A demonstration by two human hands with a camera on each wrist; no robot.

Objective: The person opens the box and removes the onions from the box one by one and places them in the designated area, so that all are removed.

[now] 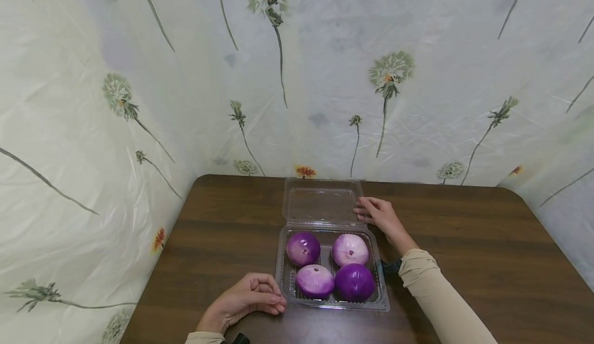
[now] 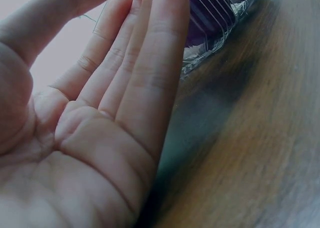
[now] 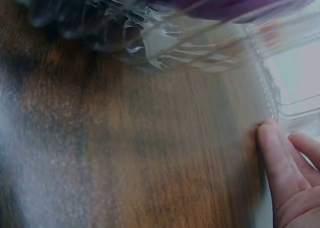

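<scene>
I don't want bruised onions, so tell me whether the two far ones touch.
Apart. The head view shows bare container floor between the dark far-left onion and the pale far-right onion.

We saw the tray (image 1: 334,307) on the table (image 1: 473,261), its lid (image 1: 320,202) extending from its twelve o'clock edge. Inside the tray, we found one onion (image 1: 303,249) at ten o'clock, a second onion (image 1: 350,250) at two, a third onion (image 1: 315,281) at eight and a fourth onion (image 1: 355,282) at four. We placed the left hand (image 1: 252,298) just beside the tray's eight o'clock corner, the right hand (image 1: 380,217) at the lid's four o'clock edge, and the wall covering (image 1: 320,76) behind, at the table's twelve.
</scene>
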